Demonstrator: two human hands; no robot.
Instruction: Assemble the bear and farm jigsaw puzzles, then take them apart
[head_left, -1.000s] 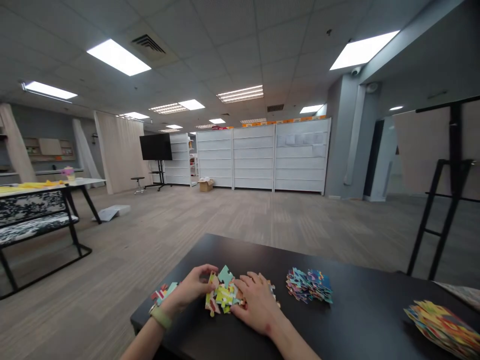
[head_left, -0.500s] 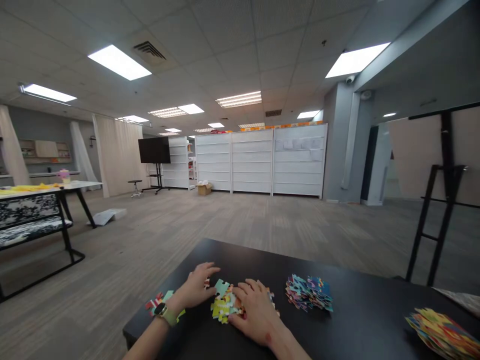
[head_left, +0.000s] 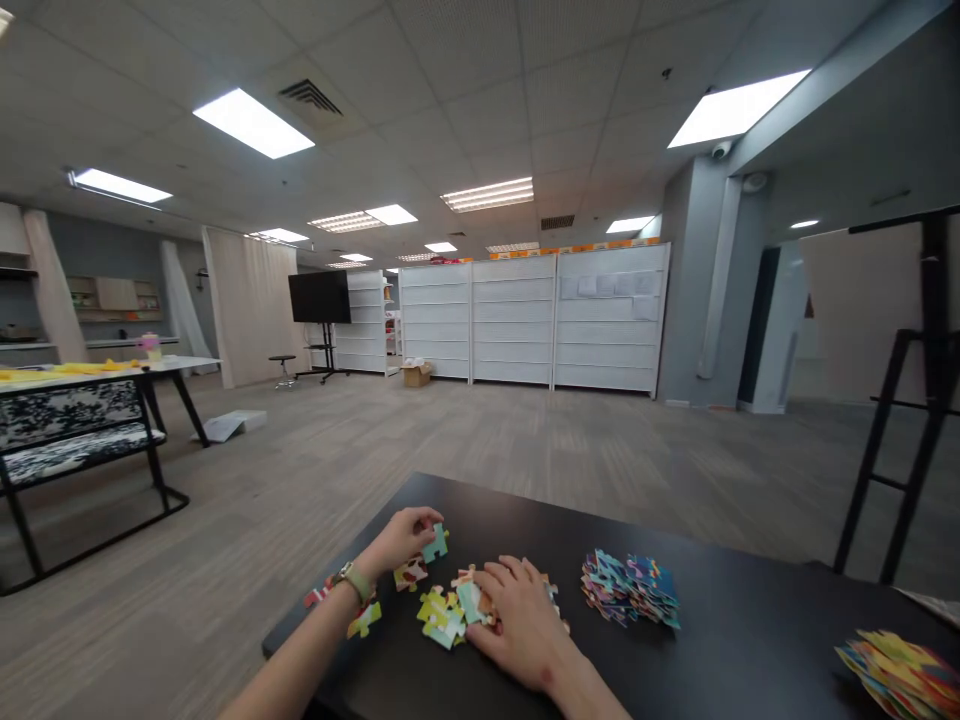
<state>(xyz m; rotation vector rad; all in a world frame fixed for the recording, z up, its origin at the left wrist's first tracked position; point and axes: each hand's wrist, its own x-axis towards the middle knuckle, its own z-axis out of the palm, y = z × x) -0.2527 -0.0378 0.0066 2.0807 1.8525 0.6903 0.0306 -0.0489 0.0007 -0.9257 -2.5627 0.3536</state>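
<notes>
My left hand (head_left: 405, 538) is closed on a teal puzzle piece (head_left: 435, 543), held at the fingertips over the far left part of the black table. Below that hand lies a red-and-white puzzle piece (head_left: 409, 574), and a yellow-green piece (head_left: 364, 620) is near my wrist. My right hand (head_left: 519, 620) lies palm down with its fingers spread over a pile of yellow, teal and orange puzzle pieces (head_left: 442, 614), hiding part of it. More red pieces (head_left: 318, 594) are partly covered by my left wrist.
A heap of blue and purple puzzle pieces (head_left: 630, 588) sits right of my right hand. Farther right is a yellow-and-red heap (head_left: 900, 670). The black table (head_left: 720, 640) has its far edge toward the carpet. A black stand (head_left: 892, 450) rises beyond its right side.
My left hand has moved up and away from the pile, its fingers now closed on the teal piece. My right hand stays on the pile. The view has turned slightly left.
</notes>
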